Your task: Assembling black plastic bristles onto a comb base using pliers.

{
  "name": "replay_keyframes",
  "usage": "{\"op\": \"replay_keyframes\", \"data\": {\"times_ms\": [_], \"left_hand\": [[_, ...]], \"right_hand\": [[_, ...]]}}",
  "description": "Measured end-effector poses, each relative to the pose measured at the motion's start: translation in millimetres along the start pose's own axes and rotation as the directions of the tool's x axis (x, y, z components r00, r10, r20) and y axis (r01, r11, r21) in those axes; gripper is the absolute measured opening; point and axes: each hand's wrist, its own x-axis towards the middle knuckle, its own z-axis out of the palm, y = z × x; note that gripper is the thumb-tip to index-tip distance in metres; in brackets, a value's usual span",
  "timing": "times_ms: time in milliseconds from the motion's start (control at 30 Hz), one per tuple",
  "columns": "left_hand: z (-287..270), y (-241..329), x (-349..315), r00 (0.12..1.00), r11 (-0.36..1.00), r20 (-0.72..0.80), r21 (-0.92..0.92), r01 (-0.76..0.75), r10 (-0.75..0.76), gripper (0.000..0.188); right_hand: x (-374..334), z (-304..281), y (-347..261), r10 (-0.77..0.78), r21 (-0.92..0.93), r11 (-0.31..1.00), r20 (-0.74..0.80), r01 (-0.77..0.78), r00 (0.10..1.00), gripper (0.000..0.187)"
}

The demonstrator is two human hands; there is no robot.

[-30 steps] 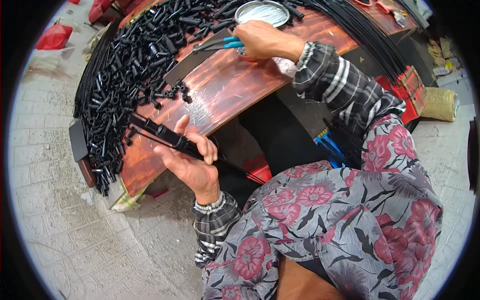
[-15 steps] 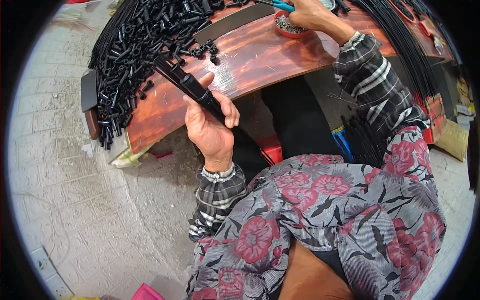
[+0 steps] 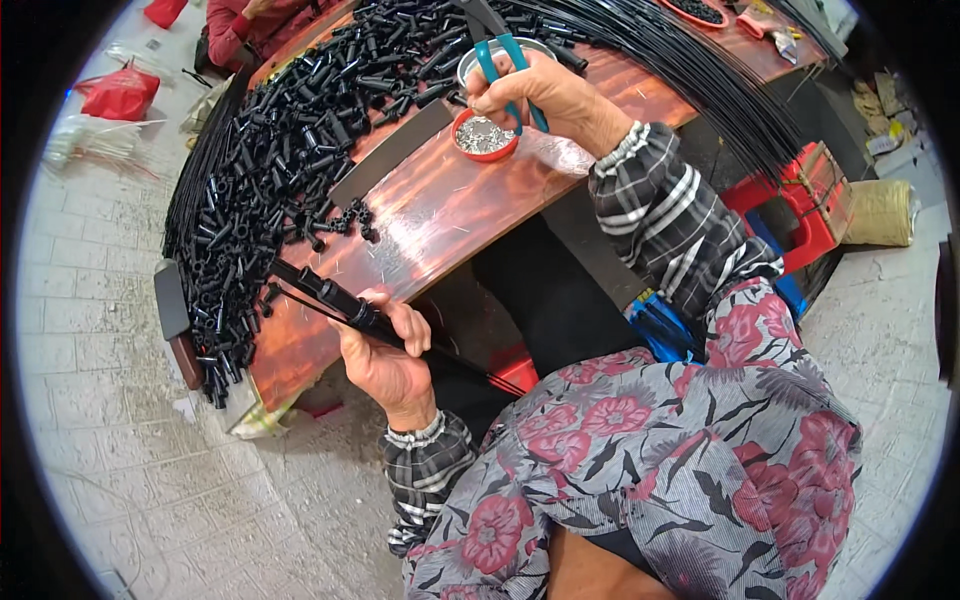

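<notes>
My left hand, near the front edge of the table, is closed around a bundle of thin black cables. Black tubular plastic fittings sit on the bundle and stick out past my fingers toward the table. Above the table, my right hand grips teal-handled pliers; their grey jaws point up and away. Just below that hand stands a small red dish of tiny silvery metal pieces. A heap of black plastic fittings covers the left part of the table.
A dark flat strip borders the heap on the glossy reddish table. Long black cables lie at the far right, above a red stool. Another person in a red sleeve sits at the far left, near a red bag.
The view has shifted, bringing more of the far table into sight. My right hand has lifted from beside the small dish, raising the pliers. My left hand keeps its hold on the bundle.
</notes>
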Motion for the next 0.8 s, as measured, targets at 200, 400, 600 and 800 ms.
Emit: {"op": "replay_keyframes", "data": {"times_ms": [200, 400, 600, 800], "left_hand": [[9.6, 2.9, 4.4, 0.999, 0.999, -0.011, 0.044, -0.03, 0.03, 0.051], [18.4, -1.0, 7.2, 0.997, 0.983, -0.039, 0.174, -0.059, 0.067, 0.03], [25.3, 3.7, 4.7, 0.995, 0.976, -0.041, 0.2, -0.083, 0.093, 0.033], [20.7, 1.9, 3.7, 0.996, 0.974, -0.026, 0.213, -0.077, 0.085, 0.038]], "right_hand": [[-21.4, 33.4, -3.4, 0.032, 0.103, 0.994, 0.113, -0.043, 0.993, 0.012], [-45.8, 75.7, 4.9, -0.022, 0.032, 0.999, 0.235, 0.015, 0.972, 0.012], [-52.4, 100.5, 20.4, -0.2, 0.033, 0.979, 0.312, 0.199, 0.929, 0.013], [-53.6, 106.4, 29.8, -0.268, 0.051, 0.962, 0.343, 0.267, 0.9, 0.014]]}}
